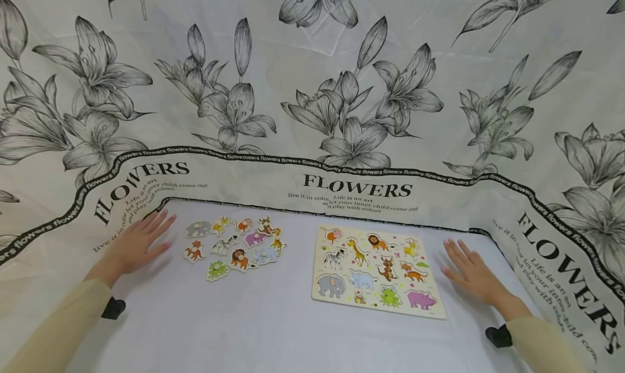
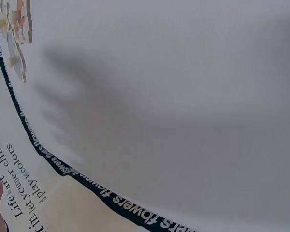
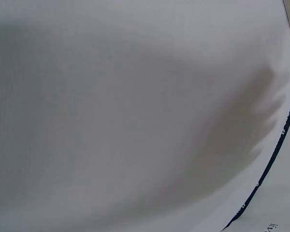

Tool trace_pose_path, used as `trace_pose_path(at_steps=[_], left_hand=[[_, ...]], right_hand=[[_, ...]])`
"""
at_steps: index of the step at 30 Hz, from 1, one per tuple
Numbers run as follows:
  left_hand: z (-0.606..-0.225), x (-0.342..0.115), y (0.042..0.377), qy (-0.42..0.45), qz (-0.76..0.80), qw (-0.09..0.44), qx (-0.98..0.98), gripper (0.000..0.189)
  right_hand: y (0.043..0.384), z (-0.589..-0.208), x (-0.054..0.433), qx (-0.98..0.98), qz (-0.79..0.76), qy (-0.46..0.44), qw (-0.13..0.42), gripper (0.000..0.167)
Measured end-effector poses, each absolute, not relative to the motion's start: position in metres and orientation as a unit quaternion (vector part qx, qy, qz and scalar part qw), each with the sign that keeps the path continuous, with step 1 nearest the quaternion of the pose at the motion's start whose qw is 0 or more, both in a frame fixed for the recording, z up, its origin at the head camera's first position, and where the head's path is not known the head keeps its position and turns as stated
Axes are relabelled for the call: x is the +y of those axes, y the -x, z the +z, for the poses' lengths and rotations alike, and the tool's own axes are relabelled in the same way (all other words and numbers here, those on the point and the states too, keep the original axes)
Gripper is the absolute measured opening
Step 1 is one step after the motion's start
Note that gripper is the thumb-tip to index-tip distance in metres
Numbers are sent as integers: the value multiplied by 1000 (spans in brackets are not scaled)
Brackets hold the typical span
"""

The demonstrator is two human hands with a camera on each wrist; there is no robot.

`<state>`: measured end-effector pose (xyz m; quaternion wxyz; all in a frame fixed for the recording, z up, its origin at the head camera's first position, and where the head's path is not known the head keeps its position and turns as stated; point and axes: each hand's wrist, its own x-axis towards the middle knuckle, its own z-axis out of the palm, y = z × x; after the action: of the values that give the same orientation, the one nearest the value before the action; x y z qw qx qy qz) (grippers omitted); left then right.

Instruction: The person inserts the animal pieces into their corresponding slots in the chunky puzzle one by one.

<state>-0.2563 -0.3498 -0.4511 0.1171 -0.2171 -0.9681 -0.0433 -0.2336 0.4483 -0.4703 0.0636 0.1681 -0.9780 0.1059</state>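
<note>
Puzzle board (image 1: 375,264) just beside right grip (image 1: 471,275), animal pieces (image 1: 240,259) near left grip (image 1: 136,243), both spread wide, holding nothing

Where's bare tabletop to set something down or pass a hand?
Free: white tabletop on the near side of the loose animal pieces and puzzle board, plus the gap between them. Crowded: the pieces, bunched close. Tight: strips between pieces and left hand, board and right hand.

The puzzle board (image 1: 351,232) looks wooden, the tablecloth (image 1: 234,324) smooth, matt fabric.
</note>
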Motion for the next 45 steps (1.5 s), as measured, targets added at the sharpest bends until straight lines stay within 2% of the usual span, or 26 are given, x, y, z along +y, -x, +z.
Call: trace_pose_path(at_steps=[10, 17, 23, 34, 38, 45], left_hand=[[-462, -341, 247, 207, -69, 118, -969, 66], [-467, -327, 250, 232, -84, 153, -957, 59], [-471, -311, 251, 238, -109, 147, -954, 54], [-475, -284, 251, 228, -161, 105, -955, 41], [-478, -275, 250, 234, -179, 110, -949, 38], [-482, -261, 248, 234, -195, 95, -948, 38]], right_hand=[[229, -465, 431, -976, 123, -175, 30, 72], [233, -468, 422, -975, 130, -181, -4, 74], [237, -471, 416, -973, 142, -178, -36, 77], [241, -478, 416, -973, 123, -188, -45, 75], [241, -482, 418, -974, 117, -187, -45, 75], [241, -490, 421, -968, 127, -215, -10, 71]])
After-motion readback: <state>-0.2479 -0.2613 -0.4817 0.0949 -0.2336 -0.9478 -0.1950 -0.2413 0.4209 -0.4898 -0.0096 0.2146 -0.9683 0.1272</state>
